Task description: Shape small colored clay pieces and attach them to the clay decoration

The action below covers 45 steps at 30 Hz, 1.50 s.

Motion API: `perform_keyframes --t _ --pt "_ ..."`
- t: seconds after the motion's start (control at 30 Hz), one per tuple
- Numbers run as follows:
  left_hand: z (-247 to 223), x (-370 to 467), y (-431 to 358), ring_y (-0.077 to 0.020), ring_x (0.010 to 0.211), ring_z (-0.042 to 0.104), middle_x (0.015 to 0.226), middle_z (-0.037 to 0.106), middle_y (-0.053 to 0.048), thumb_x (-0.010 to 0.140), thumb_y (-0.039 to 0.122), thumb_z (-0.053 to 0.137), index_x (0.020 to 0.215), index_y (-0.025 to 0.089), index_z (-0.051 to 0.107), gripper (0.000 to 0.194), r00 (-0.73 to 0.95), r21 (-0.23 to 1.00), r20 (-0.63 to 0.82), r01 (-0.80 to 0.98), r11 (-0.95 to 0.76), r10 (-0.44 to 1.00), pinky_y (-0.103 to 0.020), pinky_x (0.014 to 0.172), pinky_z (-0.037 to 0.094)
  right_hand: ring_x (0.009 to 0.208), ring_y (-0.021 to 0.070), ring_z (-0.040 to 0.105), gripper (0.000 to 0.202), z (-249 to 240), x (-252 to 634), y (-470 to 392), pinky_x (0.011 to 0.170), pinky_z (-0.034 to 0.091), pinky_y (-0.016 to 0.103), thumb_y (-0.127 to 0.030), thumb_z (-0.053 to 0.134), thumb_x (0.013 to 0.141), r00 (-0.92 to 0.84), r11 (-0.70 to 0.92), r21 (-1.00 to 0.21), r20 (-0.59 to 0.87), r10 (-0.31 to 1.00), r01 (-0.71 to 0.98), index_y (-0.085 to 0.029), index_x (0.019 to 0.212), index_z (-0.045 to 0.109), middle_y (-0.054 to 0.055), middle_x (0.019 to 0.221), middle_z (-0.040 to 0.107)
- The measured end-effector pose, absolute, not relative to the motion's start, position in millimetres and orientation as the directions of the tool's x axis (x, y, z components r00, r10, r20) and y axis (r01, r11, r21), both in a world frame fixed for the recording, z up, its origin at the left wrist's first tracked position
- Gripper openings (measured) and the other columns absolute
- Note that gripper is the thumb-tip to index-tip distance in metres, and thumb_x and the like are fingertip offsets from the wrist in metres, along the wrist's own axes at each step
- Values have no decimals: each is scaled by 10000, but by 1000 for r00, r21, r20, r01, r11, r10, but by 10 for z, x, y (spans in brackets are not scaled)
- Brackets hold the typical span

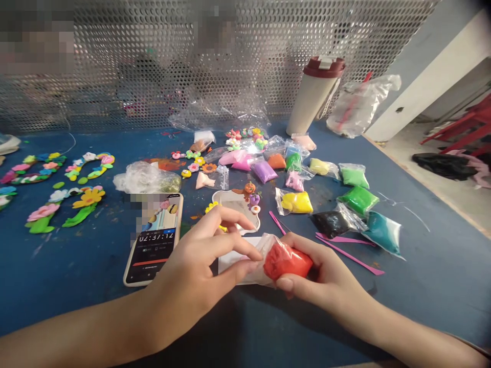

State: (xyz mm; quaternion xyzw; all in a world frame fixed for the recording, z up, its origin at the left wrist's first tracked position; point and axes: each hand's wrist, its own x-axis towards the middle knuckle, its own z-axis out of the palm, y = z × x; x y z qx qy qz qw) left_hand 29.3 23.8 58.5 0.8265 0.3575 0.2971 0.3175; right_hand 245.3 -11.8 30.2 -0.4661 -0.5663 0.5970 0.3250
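My right hand (322, 271) is wrapped round a clear plastic bag of red modelling clay (286, 261). The thumb and forefinger of my left hand (215, 250) come together at the bag's loose left end, while its other fingers arch above. Beneath the bag lies a white sheet (230, 263), partly covered by my hands. Just beyond is a white-edged frame (240, 204) trimmed with small clay figures, among them an orange pumpkin (250, 188) and a purple one (254, 199). Part of the frame is hidden behind my left fingers.
A phone (153, 255) showing a timer lies left of my hands. Pink modelling tools (351, 254) and several clay bags (358, 199) lie to the right. Clay-flower hoops (90, 166) are at left. A tumbler (314, 97) stands by the perforated metal screen (153, 61).
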Motion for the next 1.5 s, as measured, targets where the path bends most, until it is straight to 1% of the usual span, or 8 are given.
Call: perform_keyframes --t 0.1,0.33,0.83,0.97,1.07,1.23,1.37,1.5 --pt "569 291 223 -121 1032 514 1124 518 2 871 68 575 877 235 665 190 596 649 361 392 -652 718 -219 880 433 626 100 437 271 320 2436 -131 567 334 216 -442 690 793 -370 -163 -977 -203 907 137 -197 837 583 -37 714 535" --pt "587 292 225 -132 1046 514 1120 534 -16 863 54 584 835 201 643 161 639 550 410 395 -736 650 -242 934 422 644 106 440 273 359 2418 -135 578 330 215 -433 700 781 -381 -166 -977 -207 901 137 -189 839 591 -30 727 551" --pt "589 297 239 -136 1067 524 1109 546 -24 866 51 567 834 200 654 176 625 592 399 383 -709 671 -237 921 436 645 100 429 266 367 2424 -109 575 331 207 -429 692 791 -382 -169 -975 -212 900 142 -192 836 579 -40 722 531" --pt "666 276 260 -125 1042 542 1099 541 -5 851 68 586 801 220 666 178 577 638 352 428 -640 737 -217 919 438 638 100 442 269 371 2445 -104 574 338 211 -435 686 794 -359 -172 -971 -222 907 167 -191 834 581 -39 722 528" --pt "711 250 286 -139 1022 563 1072 557 19 832 143 639 768 260 686 142 511 712 253 476 -516 821 -253 938 435 623 103 463 282 365 2461 -95 570 348 219 -453 674 798 -335 -175 -969 -227 915 176 -190 814 573 -36 708 528" --pt "721 228 345 -182 948 601 1025 586 -9 822 296 660 743 277 718 100 456 863 34 436 -256 889 -269 757 503 612 115 489 320 363 2478 -92 568 361 234 -490 669 790 -323 -203 -968 -241 915 148 -188 808 565 -22 704 544" --pt "707 229 376 -169 988 599 1054 594 -5 860 279 619 808 299 728 122 463 911 18 357 -205 886 -273 841 497 608 115 488 322 378 2481 -98 571 363 235 -490 672 789 -328 -231 -965 -261 908 127 -188 808 561 -23 694 547" --pt "718 226 370 -174 1082 568 1081 605 -6 895 240 571 864 310 730 177 473 915 12 351 -201 881 -269 889 482 603 111 482 326 382 2484 -90 563 358 229 -494 671 789 -324 -223 -966 -255 911 132 -187 805 560 -28 683 539"
